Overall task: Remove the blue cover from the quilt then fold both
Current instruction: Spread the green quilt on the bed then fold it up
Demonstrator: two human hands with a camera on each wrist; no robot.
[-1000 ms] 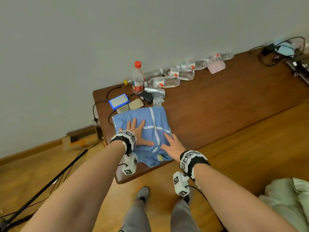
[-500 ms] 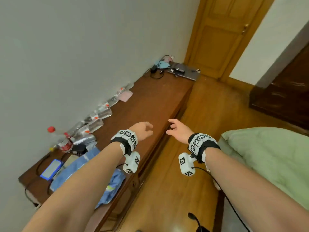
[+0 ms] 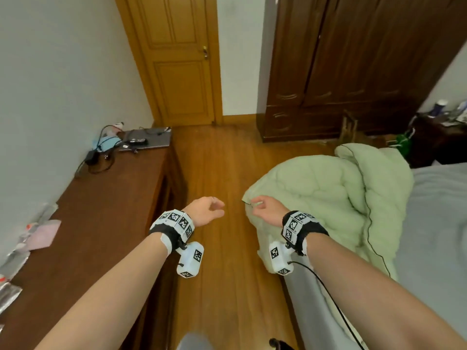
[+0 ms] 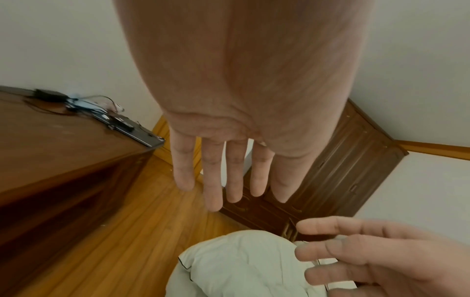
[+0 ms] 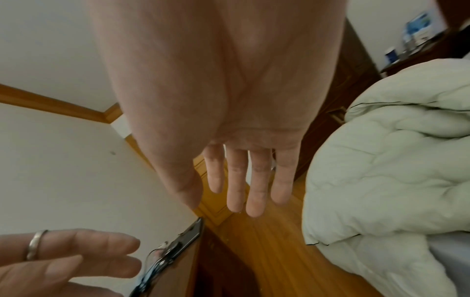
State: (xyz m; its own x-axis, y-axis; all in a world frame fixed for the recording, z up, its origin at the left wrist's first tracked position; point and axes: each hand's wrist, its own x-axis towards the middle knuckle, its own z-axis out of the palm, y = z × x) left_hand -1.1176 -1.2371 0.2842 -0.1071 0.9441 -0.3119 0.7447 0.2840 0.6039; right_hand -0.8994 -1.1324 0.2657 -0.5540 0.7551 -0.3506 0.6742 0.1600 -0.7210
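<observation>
The pale green quilt (image 3: pixel 328 193) lies bunched on the near corner of the bed, and shows in the left wrist view (image 4: pixel 241 265) and the right wrist view (image 5: pixel 394 160) too. My right hand (image 3: pixel 262 209) hovers just left of the quilt's near corner, fingers relaxed and straight (image 5: pixel 249 184), holding nothing. My left hand (image 3: pixel 207 210) hangs in the air over the floor beside it, fingers straight (image 4: pixel 229 180), also empty. The blue cover is out of view.
A long wooden table (image 3: pixel 101 210) runs along the left wall with a laptop (image 3: pixel 149 141), cables and plastic bottles (image 3: pixel 15 248). The bed's grey sheet (image 3: pixel 442 223) is at the right. Wooden floor (image 3: pixel 227 160) lies between, with a door (image 3: pixel 177 59) and dark wardrobe (image 3: pixel 353 72) beyond.
Both hands lifted off the folded blue cover on the table and swung right toward the bed. The view turned with them, so the cover left the frame and the quilt came in.
</observation>
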